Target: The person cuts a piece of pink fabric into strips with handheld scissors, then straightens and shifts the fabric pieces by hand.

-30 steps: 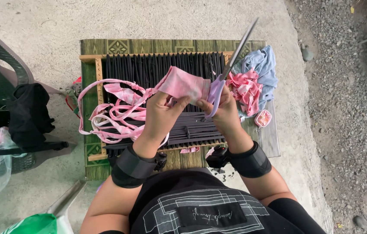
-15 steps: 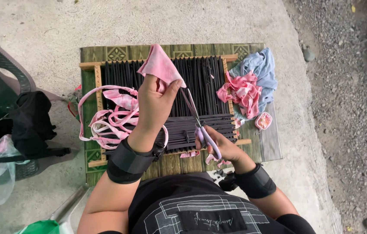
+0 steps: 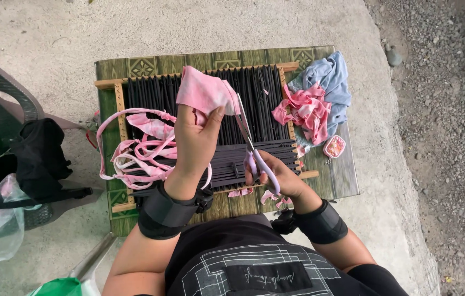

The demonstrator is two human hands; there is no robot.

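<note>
**Pink cloth held up to the scissors**

Concrete ground carries a low green table (image 3: 331, 181) bearing a wooden frame (image 3: 113, 96) of black strips. Left hand (image 3: 196, 142) pinches the pink cloth (image 3: 205, 90), which fans out at 12 o'clock above its fingertips. Right hand (image 3: 273, 176) grips purple-handled scissors (image 3: 251, 148), blades touching the cloth's right edge.
</note>
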